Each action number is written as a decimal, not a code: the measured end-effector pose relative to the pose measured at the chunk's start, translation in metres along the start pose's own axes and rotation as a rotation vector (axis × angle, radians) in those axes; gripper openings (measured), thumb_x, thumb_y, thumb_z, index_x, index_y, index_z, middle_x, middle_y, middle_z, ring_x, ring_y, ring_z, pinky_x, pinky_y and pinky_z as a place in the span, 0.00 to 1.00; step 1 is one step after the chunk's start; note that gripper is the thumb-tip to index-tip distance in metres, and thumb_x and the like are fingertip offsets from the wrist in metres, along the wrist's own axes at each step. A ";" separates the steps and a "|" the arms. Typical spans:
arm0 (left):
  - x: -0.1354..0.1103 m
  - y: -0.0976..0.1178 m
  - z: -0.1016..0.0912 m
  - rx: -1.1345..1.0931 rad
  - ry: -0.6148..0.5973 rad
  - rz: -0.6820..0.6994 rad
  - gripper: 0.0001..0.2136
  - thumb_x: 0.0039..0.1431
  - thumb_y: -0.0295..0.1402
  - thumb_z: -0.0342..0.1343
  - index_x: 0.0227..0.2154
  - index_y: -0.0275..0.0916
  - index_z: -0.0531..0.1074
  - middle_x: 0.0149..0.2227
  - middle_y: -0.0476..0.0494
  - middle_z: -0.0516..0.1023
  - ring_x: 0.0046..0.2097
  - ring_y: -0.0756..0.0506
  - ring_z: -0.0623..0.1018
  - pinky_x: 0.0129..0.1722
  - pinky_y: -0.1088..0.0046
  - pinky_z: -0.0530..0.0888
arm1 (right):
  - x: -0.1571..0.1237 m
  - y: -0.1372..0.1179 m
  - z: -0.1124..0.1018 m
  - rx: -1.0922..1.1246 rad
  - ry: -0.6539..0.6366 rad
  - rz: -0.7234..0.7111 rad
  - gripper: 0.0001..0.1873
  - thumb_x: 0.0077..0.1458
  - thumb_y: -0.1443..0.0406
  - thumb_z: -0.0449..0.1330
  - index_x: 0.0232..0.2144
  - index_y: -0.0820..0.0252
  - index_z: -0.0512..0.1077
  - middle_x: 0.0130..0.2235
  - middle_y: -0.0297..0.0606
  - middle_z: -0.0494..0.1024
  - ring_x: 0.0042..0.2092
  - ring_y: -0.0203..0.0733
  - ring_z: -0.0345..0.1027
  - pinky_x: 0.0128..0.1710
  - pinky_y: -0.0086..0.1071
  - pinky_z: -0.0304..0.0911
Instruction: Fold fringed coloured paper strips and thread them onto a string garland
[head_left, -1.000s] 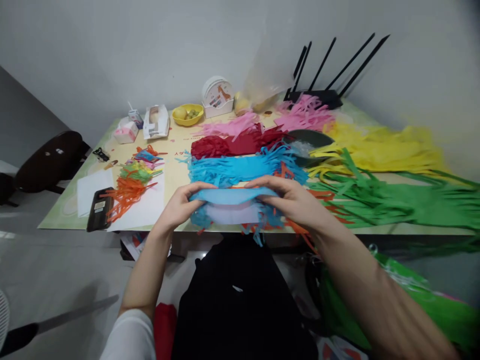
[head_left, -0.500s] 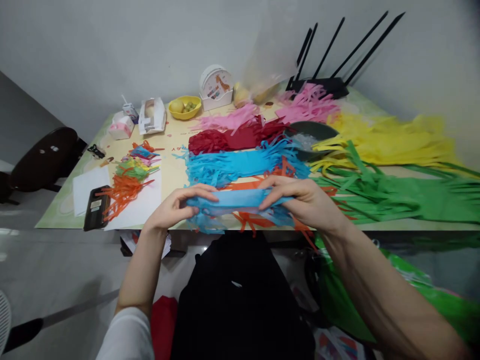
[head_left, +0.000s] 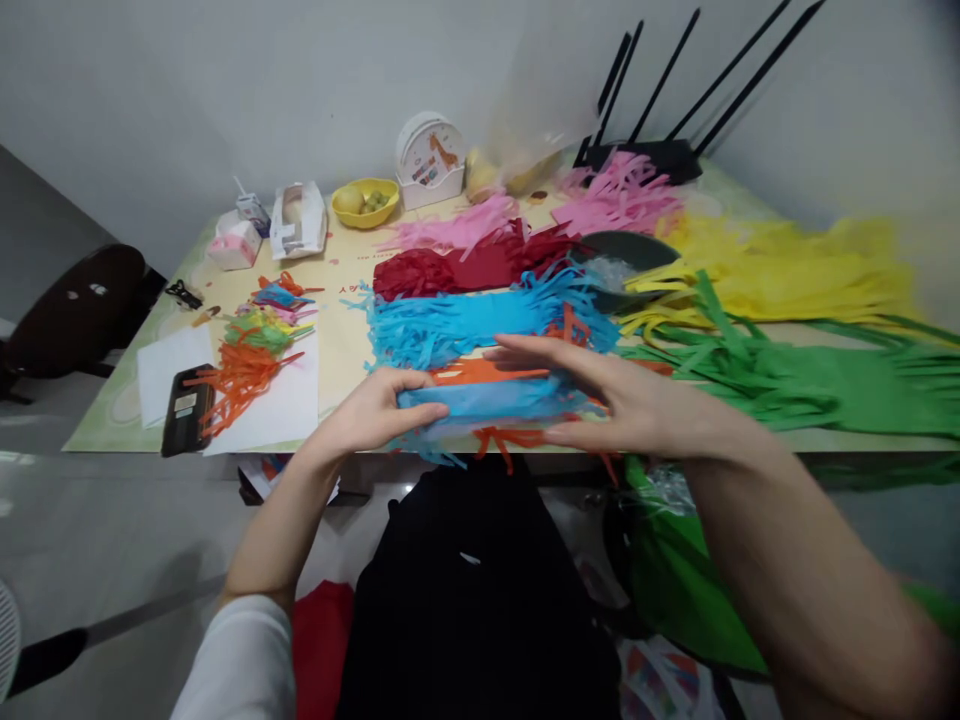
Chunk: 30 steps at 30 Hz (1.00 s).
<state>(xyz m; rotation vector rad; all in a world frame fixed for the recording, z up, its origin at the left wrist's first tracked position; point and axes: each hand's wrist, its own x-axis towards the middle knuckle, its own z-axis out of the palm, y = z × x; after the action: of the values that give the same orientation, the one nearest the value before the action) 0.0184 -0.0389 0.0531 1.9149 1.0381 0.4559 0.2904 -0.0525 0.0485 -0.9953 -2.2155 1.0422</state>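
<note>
Now the folded blue strip [head_left: 487,402] sits in the left hand [head_left: 384,405] while the right hand [head_left: 637,400] spreads open

Held at its left end, the strip runs sideways between the two hands at the near edge of the table [head_left: 349,350], just in front of the orange fringed sheet [head_left: 480,373], which it partly hides. The left hand pinches it, thumb laid across the face and fingers behind. The right hand is around the other end, its fingers raised above and thumb low, with a clear gap between them; whether the thumb touches the strip, I cannot tell. Beyond lie a blue fringed sheet [head_left: 502,316] and a red one [head_left: 484,268], with a green fringed sheet [head_left: 889,390] off to the right.

Half a second ago the right hand was pinching the strip's right end between thumb and fingers; that grip has since opened. The left thumb, lower then, has come up over the strip. A second ago a paler panel showed broadly below the upper fold, whereas now the strip looks like a narrower band
</note>
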 end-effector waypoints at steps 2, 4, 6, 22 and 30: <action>0.000 0.001 0.001 0.003 -0.030 -0.005 0.12 0.58 0.40 0.56 0.28 0.35 0.74 0.25 0.52 0.72 0.29 0.51 0.70 0.30 0.78 0.65 | 0.006 -0.003 0.008 -0.022 0.034 0.070 0.28 0.53 0.55 0.63 0.55 0.56 0.70 0.50 0.43 0.77 0.50 0.50 0.72 0.43 0.36 0.68; -0.001 0.001 0.003 0.017 -0.002 -0.012 0.12 0.58 0.41 0.57 0.28 0.36 0.74 0.26 0.52 0.72 0.29 0.51 0.70 0.30 0.78 0.65 | 0.011 -0.004 0.017 -0.042 0.041 0.130 0.14 0.54 0.56 0.61 0.36 0.60 0.76 0.35 0.39 0.80 0.37 0.44 0.74 0.35 0.32 0.65; -0.003 0.001 0.005 0.022 0.082 -0.028 0.12 0.57 0.40 0.58 0.26 0.35 0.73 0.25 0.52 0.72 0.29 0.51 0.70 0.29 0.78 0.65 | 0.014 -0.003 0.022 -0.003 0.067 0.173 0.14 0.55 0.56 0.60 0.25 0.61 0.73 0.25 0.35 0.76 0.29 0.39 0.69 0.29 0.29 0.62; -0.015 -0.022 0.019 -0.495 0.274 0.122 0.07 0.56 0.34 0.59 0.28 0.37 0.80 0.23 0.44 0.77 0.32 0.45 0.77 0.34 0.70 0.73 | -0.002 0.009 0.039 0.212 0.395 -0.107 0.11 0.57 0.66 0.57 0.31 0.57 0.81 0.32 0.39 0.81 0.35 0.40 0.75 0.37 0.32 0.69; -0.017 -0.010 0.019 -0.204 0.341 0.247 0.11 0.57 0.38 0.60 0.24 0.37 0.78 0.28 0.43 0.78 0.33 0.47 0.76 0.37 0.71 0.71 | -0.001 0.004 0.037 0.028 0.411 -0.205 0.10 0.60 0.67 0.57 0.32 0.58 0.79 0.31 0.38 0.81 0.35 0.39 0.74 0.35 0.29 0.67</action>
<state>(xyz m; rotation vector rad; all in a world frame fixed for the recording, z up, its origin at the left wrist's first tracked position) 0.0161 -0.0601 0.0360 1.8245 0.9258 1.0187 0.2668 -0.0680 0.0237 -0.8585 -1.9106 0.7019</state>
